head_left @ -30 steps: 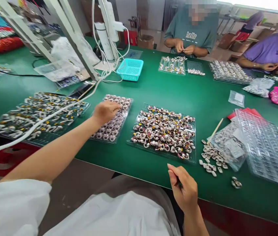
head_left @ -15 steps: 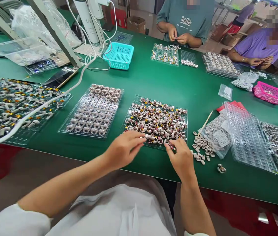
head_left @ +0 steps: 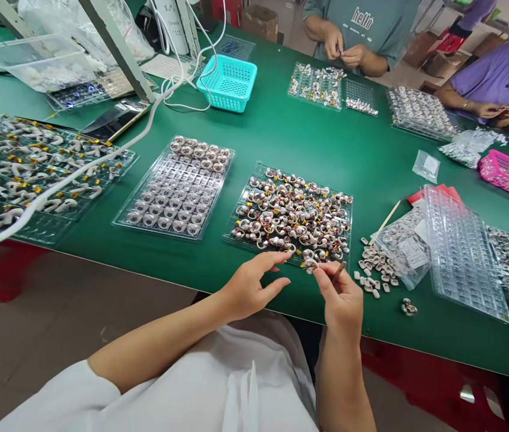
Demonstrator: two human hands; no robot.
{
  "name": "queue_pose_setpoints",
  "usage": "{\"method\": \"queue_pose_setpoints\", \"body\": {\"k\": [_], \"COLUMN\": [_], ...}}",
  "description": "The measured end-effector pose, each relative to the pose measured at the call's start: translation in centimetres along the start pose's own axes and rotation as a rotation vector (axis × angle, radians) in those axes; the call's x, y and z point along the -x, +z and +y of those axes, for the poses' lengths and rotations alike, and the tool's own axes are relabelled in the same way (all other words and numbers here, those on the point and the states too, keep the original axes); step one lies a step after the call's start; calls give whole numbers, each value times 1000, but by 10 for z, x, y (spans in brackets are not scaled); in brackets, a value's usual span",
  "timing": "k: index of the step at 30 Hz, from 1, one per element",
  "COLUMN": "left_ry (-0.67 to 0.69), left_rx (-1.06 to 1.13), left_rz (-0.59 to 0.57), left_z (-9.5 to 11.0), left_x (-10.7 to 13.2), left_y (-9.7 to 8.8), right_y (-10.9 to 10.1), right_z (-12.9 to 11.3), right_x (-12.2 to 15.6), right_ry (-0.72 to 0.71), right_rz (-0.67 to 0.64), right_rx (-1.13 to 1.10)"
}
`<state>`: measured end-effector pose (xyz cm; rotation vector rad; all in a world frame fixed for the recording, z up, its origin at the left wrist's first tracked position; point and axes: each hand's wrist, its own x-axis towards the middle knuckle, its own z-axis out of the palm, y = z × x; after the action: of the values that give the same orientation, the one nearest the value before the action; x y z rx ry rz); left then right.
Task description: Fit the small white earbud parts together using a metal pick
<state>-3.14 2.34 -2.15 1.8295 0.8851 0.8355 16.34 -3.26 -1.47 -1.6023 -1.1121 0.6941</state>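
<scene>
My left hand (head_left: 254, 285) is beside the front edge of a clear tray (head_left: 240, 239), thumb and fingers apart with nothing between them. That tray is heaped with small whitish curved parts (head_left: 297, 210) bearing dark red wires and yellow tabs; they look like earphone pieces. At the tray's front right corner, my right hand (head_left: 342, 297) pinches one small curved part (head_left: 310, 264) with a yellow tab between thumb and fingertips. A thin brown tool (head_left: 338, 273) also sticks up from the same hand; its kind cannot be made out.
Loose beige caps (head_left: 378, 264), a wooden stick (head_left: 387, 221) and an empty clear tray (head_left: 461, 258) lie right. Leftward stand a tray of round parts (head_left: 173, 186) and a white cable (head_left: 74, 171). Behind are a turquoise basket (head_left: 227, 84) and two co-workers, one in a green shirt (head_left: 362, 36).
My left hand has moved right and its thumb has spread away from the fingers. My right hand now has a small curved part at its fingertips. The camera view has shifted slightly.
</scene>
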Motion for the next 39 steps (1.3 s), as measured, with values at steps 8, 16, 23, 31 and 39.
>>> {"method": "queue_pose_setpoints", "body": {"k": [8,16,23,31,39], "left_ry": [185,1,-135,-465,-603], "left_rx": [-20,154,473,836,856], "left_rz": [-45,-63,-145,-565,-405], "left_z": [-4,4,6,16,19], "left_x": [-6,1,2,-14,-13], "left_y": [13,9,-2,-15,-11], "right_y": [15,12,1,-12,-8], "right_z": [9,6,-4,-17,-19], "right_x": [24,32,36,19,20], "right_ry": [63,115,-103,-511,-421], "right_rz": [-67,-54,-115,-476,-309], "right_rx": [-252,-298,-176,47,78]}}
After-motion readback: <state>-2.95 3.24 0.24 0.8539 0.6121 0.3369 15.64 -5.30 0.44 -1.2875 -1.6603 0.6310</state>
